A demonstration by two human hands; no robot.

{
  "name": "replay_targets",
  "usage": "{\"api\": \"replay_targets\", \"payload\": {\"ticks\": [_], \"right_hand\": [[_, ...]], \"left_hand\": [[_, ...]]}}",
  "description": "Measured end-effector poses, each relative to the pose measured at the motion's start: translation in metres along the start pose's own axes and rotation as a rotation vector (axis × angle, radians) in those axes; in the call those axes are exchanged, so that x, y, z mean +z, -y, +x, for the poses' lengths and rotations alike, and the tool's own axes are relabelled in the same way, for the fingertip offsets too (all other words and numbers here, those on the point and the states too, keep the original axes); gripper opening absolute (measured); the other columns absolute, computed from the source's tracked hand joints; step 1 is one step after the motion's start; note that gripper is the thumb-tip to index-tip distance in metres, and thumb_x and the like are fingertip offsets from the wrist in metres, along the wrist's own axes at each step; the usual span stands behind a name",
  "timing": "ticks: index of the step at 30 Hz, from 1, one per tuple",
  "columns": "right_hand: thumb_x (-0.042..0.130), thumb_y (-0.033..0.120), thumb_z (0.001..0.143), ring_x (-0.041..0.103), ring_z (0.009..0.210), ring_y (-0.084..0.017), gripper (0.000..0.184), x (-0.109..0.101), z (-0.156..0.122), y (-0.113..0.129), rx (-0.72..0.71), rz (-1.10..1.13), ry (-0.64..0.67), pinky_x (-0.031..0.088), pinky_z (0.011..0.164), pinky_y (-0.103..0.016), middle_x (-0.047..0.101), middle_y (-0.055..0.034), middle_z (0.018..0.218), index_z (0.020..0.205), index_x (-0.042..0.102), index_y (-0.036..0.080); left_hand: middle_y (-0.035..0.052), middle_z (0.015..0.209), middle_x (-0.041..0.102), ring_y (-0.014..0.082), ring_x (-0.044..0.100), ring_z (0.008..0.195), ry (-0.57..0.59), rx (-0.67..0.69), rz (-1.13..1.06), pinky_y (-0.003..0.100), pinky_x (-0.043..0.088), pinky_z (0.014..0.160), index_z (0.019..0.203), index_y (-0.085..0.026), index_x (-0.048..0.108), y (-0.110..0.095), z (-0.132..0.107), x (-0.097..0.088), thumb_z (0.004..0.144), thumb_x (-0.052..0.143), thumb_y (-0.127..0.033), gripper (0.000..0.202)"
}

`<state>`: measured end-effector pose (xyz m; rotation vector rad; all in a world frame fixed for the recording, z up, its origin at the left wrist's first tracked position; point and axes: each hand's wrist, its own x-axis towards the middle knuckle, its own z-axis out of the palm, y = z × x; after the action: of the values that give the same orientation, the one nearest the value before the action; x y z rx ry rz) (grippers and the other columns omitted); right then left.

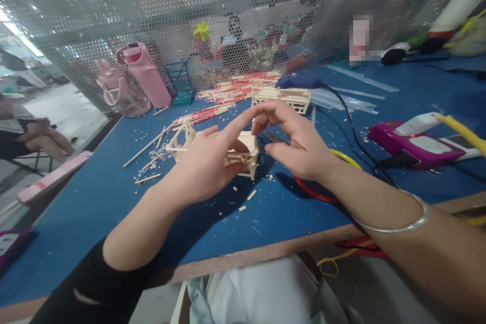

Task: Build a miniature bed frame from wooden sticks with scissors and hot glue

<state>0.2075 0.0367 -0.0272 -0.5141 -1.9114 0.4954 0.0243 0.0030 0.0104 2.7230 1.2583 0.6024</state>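
Note:
A small frame model made of wooden sticks [248, 146] rests on the blue table. My left hand [207, 162] is closed around its middle, thumb along the near side and fingers over the top, hiding much of it. At the model's right end is my right hand [294, 139], its fingers bent and its index fingertip at the top corner. A gap shows between that fingertip and the thumb. Beneath this hand lie pliers with red and yellow handles [317, 193], their jaws partly visible near the model.
Behind are a second stick model [281, 98], a blue glue gun [299, 82], red-tipped sticks [239, 88] and clear glue sticks [341, 98]. Bottles [150, 73] stand at back left by a perforated metal screen [152, 15]. A purple power strip [413, 144] lies right; wood scraps [152, 162] are scattered about.

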Motion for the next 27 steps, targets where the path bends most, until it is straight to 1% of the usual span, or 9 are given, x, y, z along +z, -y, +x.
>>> {"api": "replay_targets", "payload": {"ticks": [6, 12, 14, 17, 19, 22, 23, 25, 27], "right_hand": [[0.042, 0.008, 0.058, 0.054, 0.083, -0.017, 0.054, -0.004, 0.0, 0.002, 0.011, -0.041, -0.014, 0.042, 0.081, -0.038, 0.053, 0.0003, 0.083, 0.111, 0.049, 0.02], [0.043, 0.008, 0.058, 0.054, 0.08, -0.017, 0.053, -0.003, 0.001, 0.003, -0.002, -0.069, 0.008, 0.043, 0.079, -0.037, 0.053, 0.0005, 0.08, 0.109, 0.048, 0.02], [0.044, 0.009, 0.058, 0.053, 0.08, -0.017, 0.046, -0.007, 0.002, 0.005, 0.005, -0.095, -0.018, 0.043, 0.077, -0.036, 0.053, 0.0003, 0.08, 0.102, 0.05, 0.021], [0.047, 0.009, 0.061, 0.051, 0.072, -0.015, 0.023, -0.018, 0.004, 0.01, 0.058, -0.166, -0.007, 0.043, 0.07, -0.032, 0.053, 0.001, 0.073, 0.079, 0.051, 0.022], [0.05, 0.012, 0.063, 0.049, 0.063, -0.012, 0.009, -0.025, 0.006, 0.014, 0.144, -0.205, 0.144, 0.041, 0.062, -0.028, 0.053, 0.0022, 0.063, 0.065, 0.05, 0.02], [0.055, 0.021, 0.068, 0.043, 0.048, -0.009, 0.015, -0.029, 0.007, 0.017, 0.358, -0.238, 0.507, 0.034, 0.05, -0.025, 0.05, 0.004, 0.049, 0.053, 0.054, 0.018], [0.057, 0.025, 0.069, 0.042, 0.046, -0.009, 0.018, -0.029, 0.007, 0.018, 0.419, -0.245, 0.596, 0.032, 0.047, -0.024, 0.05, 0.004, 0.046, 0.053, 0.058, 0.018], [0.058, 0.032, 0.072, 0.042, 0.044, -0.008, 0.022, -0.028, 0.007, 0.018, 0.48, -0.249, 0.681, 0.03, 0.045, -0.024, 0.052, 0.0035, 0.046, 0.057, 0.063, 0.017], [0.058, 0.035, 0.074, 0.042, 0.044, -0.008, 0.024, -0.026, 0.007, 0.018, 0.467, -0.24, 0.678, 0.029, 0.045, -0.024, 0.054, 0.0033, 0.047, 0.061, 0.067, 0.017]], "left_hand": [[0.0009, 0.086, 0.071, 0.0178, 0.067, 0.083, -0.065, -0.015, -0.012, 0.03, 0.05, 0.078, 0.146, -0.023, 0.019, 0.001, 0.0, 0.004, 0.079, 0.06, -0.021, 0.078], [0.0014, 0.086, 0.071, 0.0176, 0.067, 0.082, -0.062, -0.025, 0.007, 0.032, 0.05, 0.08, 0.145, -0.023, 0.021, -0.001, 0.001, 0.004, 0.081, 0.058, -0.023, 0.074], [0.0029, 0.093, 0.071, 0.0185, 0.067, 0.086, -0.062, -0.001, 0.02, 0.032, 0.05, 0.08, 0.145, -0.024, 0.019, 0.001, -0.001, 0.002, 0.081, 0.057, -0.023, 0.075], [0.0042, 0.102, 0.07, 0.0184, 0.067, 0.087, -0.061, 0.02, 0.043, 0.03, 0.05, 0.077, 0.146, -0.027, 0.015, 0.004, -0.004, 0.001, 0.082, 0.055, -0.024, 0.076], [0.0043, 0.104, 0.069, 0.0178, 0.067, 0.085, -0.065, 0.007, 0.061, 0.028, 0.049, 0.075, 0.146, -0.027, 0.015, 0.004, -0.005, 0.001, 0.082, 0.055, -0.025, 0.075], [0.0042, 0.101, 0.071, 0.0175, 0.067, 0.082, -0.076, -0.029, 0.087, 0.028, 0.049, 0.074, 0.146, -0.025, 0.016, 0.002, -0.004, 0.004, 0.081, 0.055, -0.024, 0.076], [0.004, 0.099, 0.071, 0.0175, 0.067, 0.082, -0.079, -0.04, 0.09, 0.028, 0.049, 0.073, 0.146, -0.025, 0.016, 0.001, -0.003, 0.005, 0.08, 0.056, -0.023, 0.077], [0.0036, 0.097, 0.072, 0.0174, 0.067, 0.081, -0.078, -0.056, 0.085, 0.028, 0.049, 0.073, 0.146, -0.024, 0.016, 0.0, -0.003, 0.006, 0.08, 0.056, -0.022, 0.078], [0.0036, 0.096, 0.072, 0.0171, 0.067, 0.081, -0.08, -0.061, 0.075, 0.028, 0.049, 0.072, 0.146, -0.024, 0.016, -0.001, -0.002, 0.006, 0.08, 0.056, -0.021, 0.078]]}}
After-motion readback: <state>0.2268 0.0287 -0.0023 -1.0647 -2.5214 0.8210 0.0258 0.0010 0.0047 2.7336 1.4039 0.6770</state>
